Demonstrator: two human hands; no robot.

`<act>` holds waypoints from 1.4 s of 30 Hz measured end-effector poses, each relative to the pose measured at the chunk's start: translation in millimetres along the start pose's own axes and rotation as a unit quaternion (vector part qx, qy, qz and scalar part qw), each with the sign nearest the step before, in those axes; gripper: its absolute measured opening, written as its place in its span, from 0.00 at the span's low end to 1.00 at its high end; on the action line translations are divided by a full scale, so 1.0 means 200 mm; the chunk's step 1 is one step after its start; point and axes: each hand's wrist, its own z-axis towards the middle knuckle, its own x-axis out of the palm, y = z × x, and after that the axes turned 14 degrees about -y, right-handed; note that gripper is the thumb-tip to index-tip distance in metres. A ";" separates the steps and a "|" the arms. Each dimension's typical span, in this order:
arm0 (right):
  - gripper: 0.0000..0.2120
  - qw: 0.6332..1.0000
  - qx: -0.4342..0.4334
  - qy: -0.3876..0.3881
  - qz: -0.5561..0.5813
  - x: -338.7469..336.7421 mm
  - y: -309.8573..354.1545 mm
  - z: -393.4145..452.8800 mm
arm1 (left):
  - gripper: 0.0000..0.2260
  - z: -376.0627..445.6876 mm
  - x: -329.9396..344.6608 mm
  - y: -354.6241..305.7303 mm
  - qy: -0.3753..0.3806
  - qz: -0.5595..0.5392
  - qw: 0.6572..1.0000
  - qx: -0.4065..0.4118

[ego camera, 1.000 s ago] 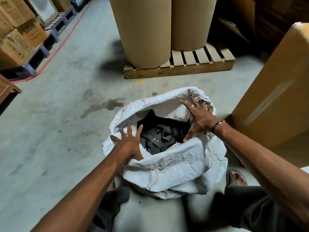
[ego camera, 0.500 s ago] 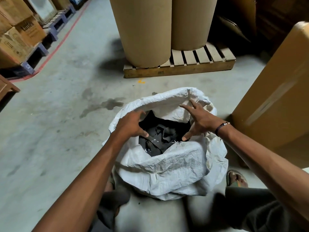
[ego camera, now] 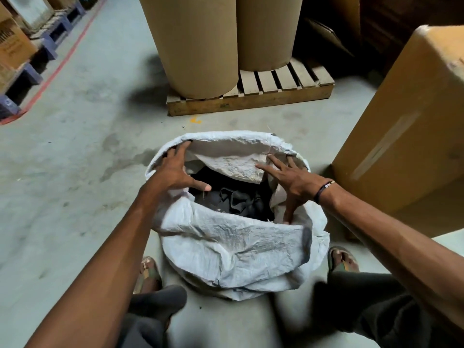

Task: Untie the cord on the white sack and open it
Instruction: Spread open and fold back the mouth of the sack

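The white woven sack (ego camera: 236,249) stands on the concrete floor between my feet, its mouth wide open and its rim rolled outward. Dark folded cloth (ego camera: 233,197) shows inside. My left hand (ego camera: 175,172) lies on the far-left rim, fingers spread over the edge and thumb pointing into the opening. My right hand (ego camera: 288,179) presses flat on the right inner wall, fingers spread, thumb down along the fabric. Neither hand pinches the fabric that I can see. No cord is visible.
A wooden pallet (ego camera: 251,99) with two big cardboard drums (ego camera: 195,43) stands just beyond the sack. A large cardboard box (ego camera: 406,126) is close on the right. Boxes on blue pallets (ego camera: 15,51) and a red floor line (ego camera: 57,69) are far left.
My left hand slid from the near-left rim up to the far-left rim. The right hand moved slightly down and right along the inner wall. The sack mouth has spread wider.
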 end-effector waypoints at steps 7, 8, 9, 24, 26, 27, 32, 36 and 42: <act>0.78 0.999 0.025 -0.026 0.012 0.01 0.04 0.00 | 0.71 -0.24 0.19 0.04 0.123 0.118 0.985 -0.020; 0.79 0.999 0.034 -0.028 0.001 0.02 0.05 -0.01 | 0.70 -0.27 0.19 0.07 0.143 0.158 0.977 -0.028; 0.79 0.999 0.041 -0.029 -0.007 0.01 0.05 -0.01 | 0.67 -0.30 0.17 0.09 0.158 0.184 0.969 -0.041; 0.64 0.986 -0.003 -0.140 0.091 -0.02 0.10 -0.01 | 0.37 -0.30 -0.04 0.10 0.001 -0.045 0.999 0.008; 0.60 0.983 -0.005 -0.160 0.093 -0.01 0.11 -0.04 | 0.28 -0.34 -0.03 0.07 -0.028 -0.069 0.997 0.022; 0.58 0.982 -0.004 -0.165 0.093 0.00 0.12 -0.07 | 0.26 -0.36 -0.03 0.06 -0.039 -0.067 0.997 0.031; 0.46 0.980 0.005 -0.167 0.105 0.06 0.14 -0.19 | 0.27 -0.52 0.01 0.02 -0.014 -0.092 0.994 0.058; 0.42 0.979 -0.006 -0.140 0.145 0.12 0.14 -0.28 | 0.41 -0.70 0.04 -0.05 0.170 -0.083 0.970 0.151; 0.33 0.973 -0.023 -0.176 0.146 0.10 0.08 -0.36 | 0.50 -0.75 0.04 0.01 0.148 -0.059 0.968 0.193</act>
